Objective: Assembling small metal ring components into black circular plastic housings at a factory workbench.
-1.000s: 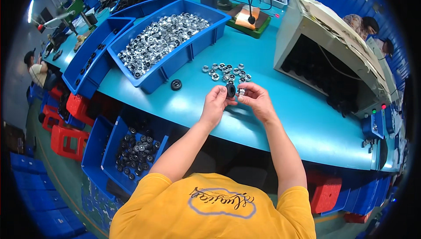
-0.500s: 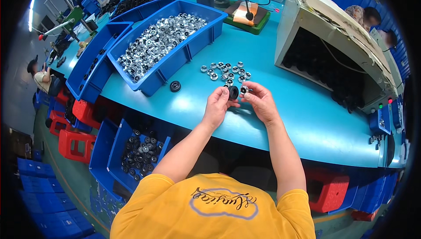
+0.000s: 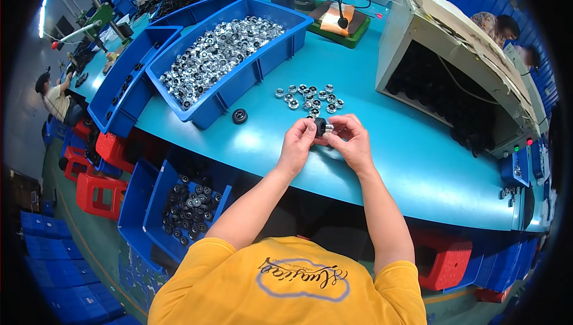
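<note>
A thick, dull black tyre point(image 3: 320, 125) is pinched in the left hand point(image 3: 296, 145), and a small, shiny silver hub point(image 3: 329, 127) is gripped by the right hand point(image 3: 353, 143). Both are held above the blue table point(image 3: 394, 164), inward of its near edge, the hub close against the tyre's right side. The hub is partly covered by the right hand; whether it is seated inside the tyre cannot be told.

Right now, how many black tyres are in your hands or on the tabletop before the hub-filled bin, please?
2: one tyre in the left hand, another on the tabletop beside that bin. Fingers may hide more.
</note>
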